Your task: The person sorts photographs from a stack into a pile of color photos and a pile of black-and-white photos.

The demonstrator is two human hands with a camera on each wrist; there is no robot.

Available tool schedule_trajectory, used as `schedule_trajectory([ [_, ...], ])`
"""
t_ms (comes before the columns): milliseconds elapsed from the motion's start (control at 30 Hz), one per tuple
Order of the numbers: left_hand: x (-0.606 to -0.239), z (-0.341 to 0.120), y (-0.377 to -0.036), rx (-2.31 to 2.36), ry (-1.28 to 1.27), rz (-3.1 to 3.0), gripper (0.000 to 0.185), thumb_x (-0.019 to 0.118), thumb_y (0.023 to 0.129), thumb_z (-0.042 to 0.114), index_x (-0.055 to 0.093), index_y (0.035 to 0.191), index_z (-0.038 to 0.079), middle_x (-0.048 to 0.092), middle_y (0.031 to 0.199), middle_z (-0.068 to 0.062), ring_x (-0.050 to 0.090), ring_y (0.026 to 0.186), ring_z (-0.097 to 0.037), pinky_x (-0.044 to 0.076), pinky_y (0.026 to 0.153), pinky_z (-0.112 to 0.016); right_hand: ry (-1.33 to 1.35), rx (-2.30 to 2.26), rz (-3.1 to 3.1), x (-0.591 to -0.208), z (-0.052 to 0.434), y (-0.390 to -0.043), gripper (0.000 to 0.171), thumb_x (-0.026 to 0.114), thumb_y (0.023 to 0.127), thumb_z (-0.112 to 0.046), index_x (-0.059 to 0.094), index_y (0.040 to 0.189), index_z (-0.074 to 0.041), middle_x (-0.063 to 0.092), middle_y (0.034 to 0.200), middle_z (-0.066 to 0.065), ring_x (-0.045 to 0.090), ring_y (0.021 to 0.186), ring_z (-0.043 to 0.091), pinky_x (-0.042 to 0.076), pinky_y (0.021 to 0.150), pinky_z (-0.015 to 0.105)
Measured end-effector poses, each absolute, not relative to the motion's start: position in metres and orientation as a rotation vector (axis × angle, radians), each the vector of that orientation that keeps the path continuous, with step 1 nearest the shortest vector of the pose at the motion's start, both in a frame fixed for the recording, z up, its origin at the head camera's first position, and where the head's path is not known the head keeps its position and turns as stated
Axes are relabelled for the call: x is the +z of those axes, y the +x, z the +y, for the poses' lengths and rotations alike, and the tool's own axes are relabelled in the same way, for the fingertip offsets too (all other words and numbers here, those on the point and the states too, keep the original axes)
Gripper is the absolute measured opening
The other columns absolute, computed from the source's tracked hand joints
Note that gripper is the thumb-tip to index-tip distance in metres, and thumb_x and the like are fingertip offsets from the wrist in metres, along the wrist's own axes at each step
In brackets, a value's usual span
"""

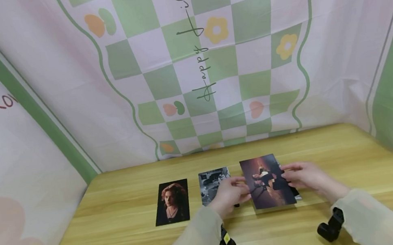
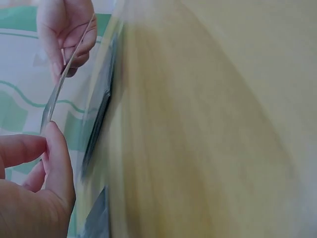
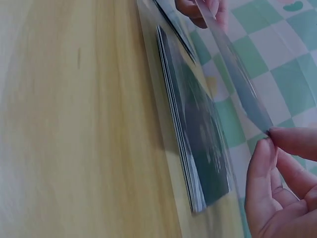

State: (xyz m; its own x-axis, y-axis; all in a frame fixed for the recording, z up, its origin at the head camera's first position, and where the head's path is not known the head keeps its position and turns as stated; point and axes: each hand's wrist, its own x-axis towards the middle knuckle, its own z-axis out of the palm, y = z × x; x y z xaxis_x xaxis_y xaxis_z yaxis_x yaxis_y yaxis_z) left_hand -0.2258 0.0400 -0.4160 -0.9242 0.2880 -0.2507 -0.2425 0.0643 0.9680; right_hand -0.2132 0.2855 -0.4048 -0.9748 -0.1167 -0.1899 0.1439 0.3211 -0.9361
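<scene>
A dark photo card (image 1: 268,183) with reclining figures on a reddish-brown ground is held up off the table between two hands. My left hand (image 1: 229,194) pinches its left edge between thumb and finger. On the opposite edge, my right hand (image 1: 308,176) pinches it the same way, as the right wrist view shows. Below the raised card lies a stack of photo cards (image 3: 198,134), mostly hidden in the head view. A black-and-white photo (image 1: 209,184) lies partly behind my left hand. Farther left is a portrait photo (image 1: 171,203) of a person with reddish hair.
The wooden table (image 1: 119,213) runs back to a hanging cloth (image 1: 222,62) with green and white checks. Another printed cloth (image 1: 11,169) hangs at the left side. Each wrist carries a small black camera (image 1: 331,226).
</scene>
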Motion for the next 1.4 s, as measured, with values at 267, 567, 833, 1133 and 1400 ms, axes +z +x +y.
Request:
schedule_trajectory([
  [267,-0.413,0.016,-0.226,1.884,0.121,1.959,0.035,0.057,0.091,-0.001,0.056,0.126,0.002,0.058,0.097,-0.009,0.062,0.078,-0.015,0.059,0.073,-0.025,-0.002,-1.741,2.335,-0.399,0.265,-0.207,0.051,0.055,0.095,-0.010,0.037,0.135,0.015,0.055,0.121,0.027,0.061,0.096,0.014,0.058,0.077,0.027],
  [567,-0.410,-0.012,-0.226,1.874,0.160,1.981,0.038,0.055,0.092,-0.003,0.052,0.130,-0.002,0.057,0.090,-0.005,0.061,0.075,-0.013,0.059,0.073,-0.027,0.042,-1.794,2.308,-0.397,0.235,-0.206,0.049,0.058,0.094,-0.013,0.040,0.133,0.011,0.061,0.104,0.008,0.060,0.083,0.008,0.058,0.072,0.025],
  [833,-0.411,-0.045,-0.225,1.842,0.131,2.013,0.039,0.053,0.092,-0.006,0.049,0.131,-0.006,0.060,0.099,-0.011,0.062,0.080,-0.015,0.059,0.075,-0.028,0.036,-1.865,2.266,-0.402,0.200,-0.207,0.042,0.055,0.094,-0.007,0.043,0.131,0.010,0.061,0.097,0.007,0.060,0.077,0.009,0.057,0.067,0.024],
  [1133,-0.412,-0.081,-0.228,1.804,0.154,2.099,0.038,0.056,0.091,-0.003,0.051,0.128,-0.005,0.059,0.098,-0.011,0.060,0.077,-0.012,0.057,0.069,-0.022,0.060,-1.922,2.240,-0.404,0.160,-0.211,0.036,0.056,0.093,-0.003,0.049,0.126,0.009,0.063,0.098,0.013,0.060,0.074,0.010,0.056,0.064,0.023],
  [1400,-0.406,-0.114,-0.226,1.827,0.112,2.134,0.037,0.053,0.093,-0.003,0.049,0.130,-0.008,0.057,0.101,-0.012,0.060,0.080,-0.013,0.057,0.071,-0.024,0.073,-1.980,2.170,-0.408,0.127,-0.221,0.032,0.055,0.091,-0.001,0.052,0.121,0.008,0.061,0.095,0.011,0.058,0.078,0.012,0.057,0.069,0.026],
])
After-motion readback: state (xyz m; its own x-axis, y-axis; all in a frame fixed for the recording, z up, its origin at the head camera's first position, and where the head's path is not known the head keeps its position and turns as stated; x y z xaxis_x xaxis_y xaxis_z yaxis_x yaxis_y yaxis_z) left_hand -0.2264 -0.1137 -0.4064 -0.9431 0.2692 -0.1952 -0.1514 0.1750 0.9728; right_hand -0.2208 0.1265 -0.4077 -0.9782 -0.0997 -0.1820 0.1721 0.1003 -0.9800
